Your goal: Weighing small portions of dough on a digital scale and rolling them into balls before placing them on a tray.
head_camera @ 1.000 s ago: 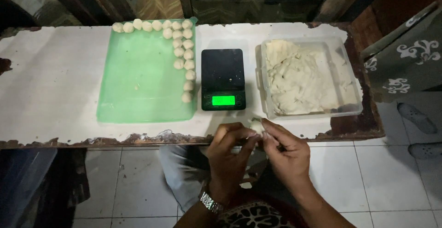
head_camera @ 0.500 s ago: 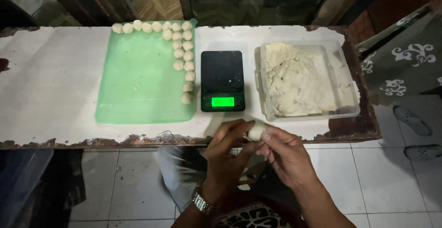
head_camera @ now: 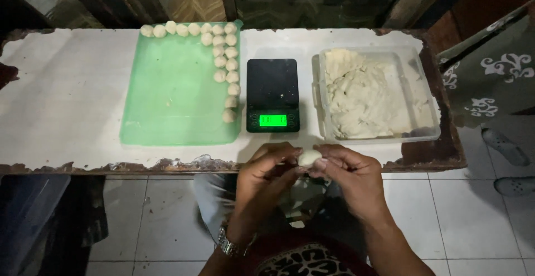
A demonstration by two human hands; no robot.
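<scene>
Head view: left hand [head_camera: 266, 171] and right hand [head_camera: 350, 171] fingers pinch a round, axis-less dough ball [head_camera: 308, 158]

worn white table [head_camera: 67, 103], pale tiled floor [head_camera: 446, 226]

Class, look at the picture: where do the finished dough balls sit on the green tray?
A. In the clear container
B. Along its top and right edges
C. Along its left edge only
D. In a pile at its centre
B: the dough balls line the top and right edges of the green tray, leaving its middle bare.
</scene>
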